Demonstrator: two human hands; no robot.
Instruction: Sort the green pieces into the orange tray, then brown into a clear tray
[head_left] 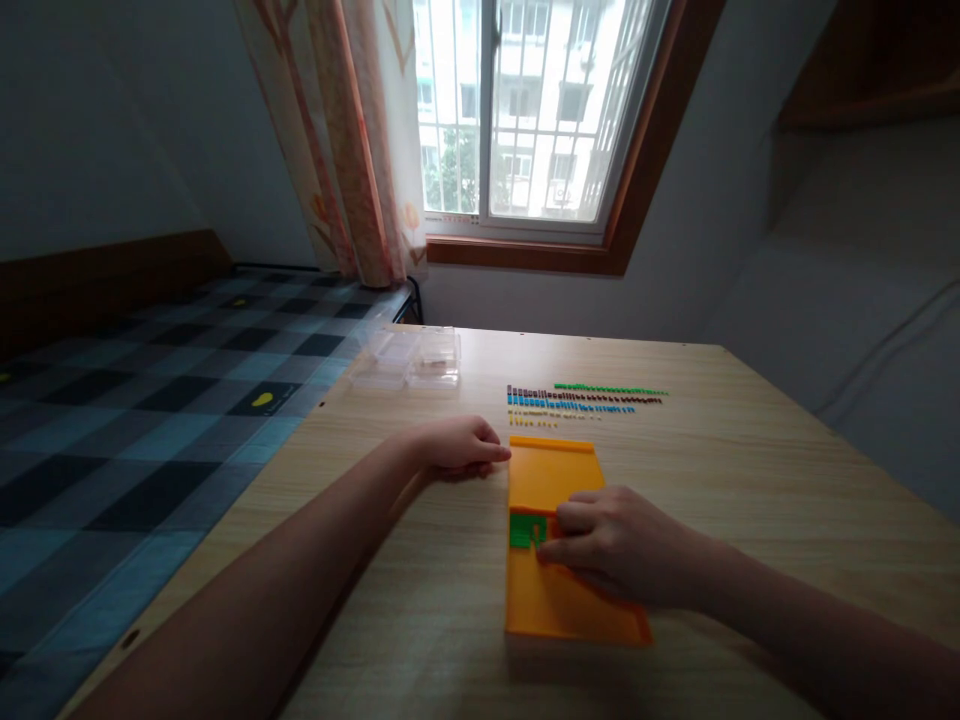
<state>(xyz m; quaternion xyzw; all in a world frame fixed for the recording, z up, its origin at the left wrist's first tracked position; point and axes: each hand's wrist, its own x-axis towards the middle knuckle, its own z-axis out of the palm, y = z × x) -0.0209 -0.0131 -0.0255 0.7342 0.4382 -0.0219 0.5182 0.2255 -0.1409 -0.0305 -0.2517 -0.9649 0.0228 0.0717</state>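
Observation:
An orange tray lies on the wooden table in front of me. A small patch of green pieces sits at its left side. My right hand rests on the tray with fingers curled, fingertips pinched at the green pieces. My left hand lies on the table against the tray's upper left corner, fingers closed together. Beyond the tray, rows of small coloured pieces in green, dark red, blue and yellow are laid out in lines.
Clear plastic boxes stand at the table's far left. A bed with a checked blue and black cover runs along the table's left edge. A window and curtain are behind.

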